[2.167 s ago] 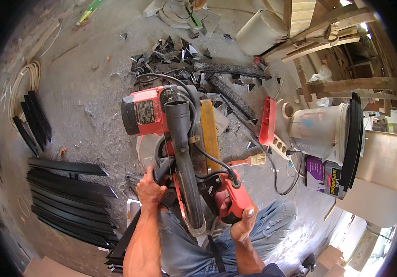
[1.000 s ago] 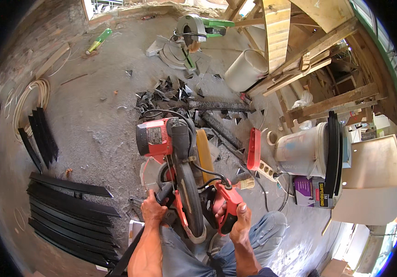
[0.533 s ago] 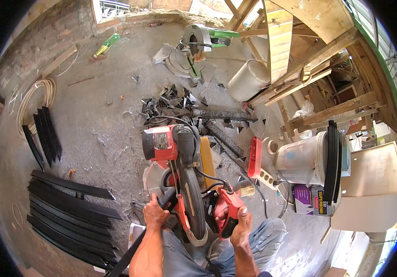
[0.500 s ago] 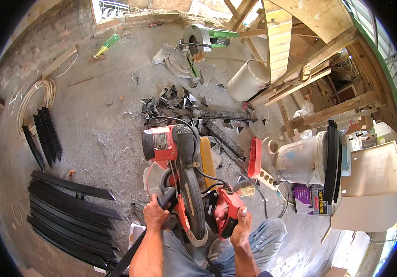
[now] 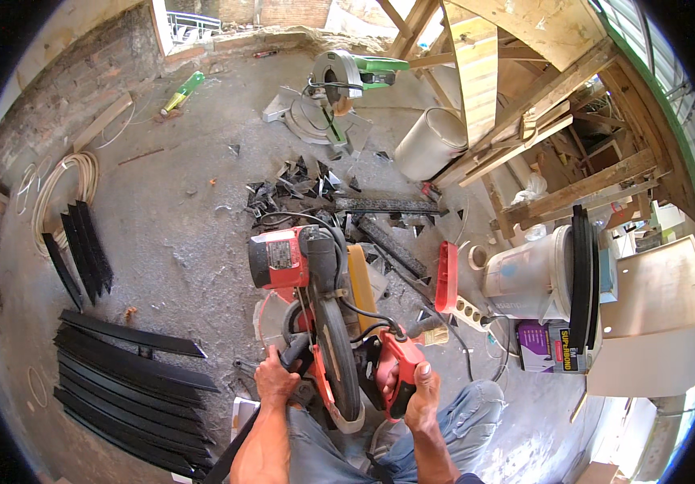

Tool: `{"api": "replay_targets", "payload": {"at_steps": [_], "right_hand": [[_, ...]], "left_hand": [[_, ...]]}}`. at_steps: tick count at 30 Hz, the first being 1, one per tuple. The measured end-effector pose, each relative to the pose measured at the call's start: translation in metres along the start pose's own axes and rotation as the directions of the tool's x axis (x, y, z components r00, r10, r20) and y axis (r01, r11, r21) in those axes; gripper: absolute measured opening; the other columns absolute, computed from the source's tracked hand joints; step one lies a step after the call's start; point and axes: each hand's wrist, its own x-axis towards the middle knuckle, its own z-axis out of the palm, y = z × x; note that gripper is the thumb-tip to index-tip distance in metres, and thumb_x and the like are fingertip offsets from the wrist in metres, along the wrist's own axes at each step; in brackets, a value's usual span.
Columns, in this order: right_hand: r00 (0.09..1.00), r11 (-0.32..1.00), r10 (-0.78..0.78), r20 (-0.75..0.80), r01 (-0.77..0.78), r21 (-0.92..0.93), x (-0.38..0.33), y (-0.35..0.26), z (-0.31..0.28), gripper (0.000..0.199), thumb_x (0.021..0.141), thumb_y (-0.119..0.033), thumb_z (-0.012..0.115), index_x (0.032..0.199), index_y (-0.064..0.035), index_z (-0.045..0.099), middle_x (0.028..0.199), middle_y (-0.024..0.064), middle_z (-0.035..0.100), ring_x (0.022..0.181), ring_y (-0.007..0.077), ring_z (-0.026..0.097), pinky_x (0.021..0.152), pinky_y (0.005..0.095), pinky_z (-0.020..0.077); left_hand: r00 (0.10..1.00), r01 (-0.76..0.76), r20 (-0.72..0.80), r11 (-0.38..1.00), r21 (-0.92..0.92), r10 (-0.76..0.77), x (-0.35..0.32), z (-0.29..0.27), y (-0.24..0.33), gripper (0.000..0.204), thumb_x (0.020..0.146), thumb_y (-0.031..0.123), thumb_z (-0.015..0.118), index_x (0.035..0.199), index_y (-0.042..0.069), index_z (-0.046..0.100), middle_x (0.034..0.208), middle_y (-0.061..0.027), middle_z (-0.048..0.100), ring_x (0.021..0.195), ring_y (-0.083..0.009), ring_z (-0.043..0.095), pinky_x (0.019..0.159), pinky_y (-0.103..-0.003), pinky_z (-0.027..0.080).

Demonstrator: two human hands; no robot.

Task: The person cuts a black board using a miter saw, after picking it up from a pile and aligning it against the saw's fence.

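Observation:
A red and black miter saw [image 5: 283, 256] stands on the floor in front of me, between my legs. My right hand [image 5: 422, 398] is wrapped round its red and black handle [image 5: 398, 365]. On the other side of the blade, my left hand [image 5: 274, 377] closes over a long black strip [image 5: 236, 442], which runs from the lower edge up to the saw. The saw head hides how the strip meets the blade [image 5: 336, 355]. Several more black strips [image 5: 133, 387] lie in a stack on the floor at my left.
Black offcuts [image 5: 299, 185] are heaped behind the saw. Farther back stands a green miter saw [image 5: 339, 77]. At the right are a white bucket [image 5: 525, 270], a power strip [image 5: 468, 310] with cords, and a purple box [image 5: 535, 347]. Coiled hose [image 5: 45, 214] lies at the left.
The whole view has shifted slightly. Both hands keep their grips, and the saw head stays in much the same position.

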Motion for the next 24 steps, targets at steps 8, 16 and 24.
{"api": "replay_targets", "payload": {"at_steps": [8, 16, 24], "right_hand": [[1.000, 1.000, -0.003, 0.007, 0.003, -0.019, -0.0001, 0.0009, -0.0006, 0.078, 0.090, -0.068, 0.050, 0.117, 0.0048, 0.059, 0.076, 0.0056, 0.062, 0.064, 0.0127, 0.060, 0.059, 0.0255, 0.0515], [0.999, 1.000, 0.021, -0.039, -0.022, -0.022, -0.0021, 0.0018, 0.0001, 0.082, 0.088, -0.071, 0.050, 0.118, 0.0051, 0.060, 0.075, 0.0061, 0.062, 0.062, 0.0131, 0.060, 0.058, 0.0260, 0.0515], [0.997, 0.995, -0.069, -0.038, 0.066, -0.070, 0.0001, 0.0085, 0.0000, 0.077, 0.088, -0.072, 0.047, 0.097, 0.0040, 0.061, 0.070, 0.0077, 0.060, 0.058, 0.0161, 0.060, 0.054, 0.0278, 0.0506]], "left_hand": [[0.999, -0.016, -0.052, 0.998, -0.064, 0.013, -0.0006, 0.0018, -0.0012, 0.054, 0.070, 0.035, 0.080, 0.104, 0.005, 0.050, 0.082, -0.0266, 0.067, 0.083, -0.0472, 0.066, 0.075, -0.054, 0.052], [0.999, -0.004, -0.049, 0.998, -0.060, 0.001, -0.0006, 0.0021, -0.0001, 0.054, 0.070, 0.034, 0.081, 0.104, 0.005, 0.050, 0.081, -0.0272, 0.067, 0.083, -0.0477, 0.065, 0.075, -0.054, 0.052], [0.998, -0.002, -0.060, 0.999, -0.047, -0.001, -0.0005, 0.0027, -0.0011, 0.056, 0.068, 0.033, 0.082, 0.105, 0.006, 0.049, 0.079, -0.0270, 0.066, 0.082, -0.0476, 0.065, 0.074, -0.054, 0.052]]}}
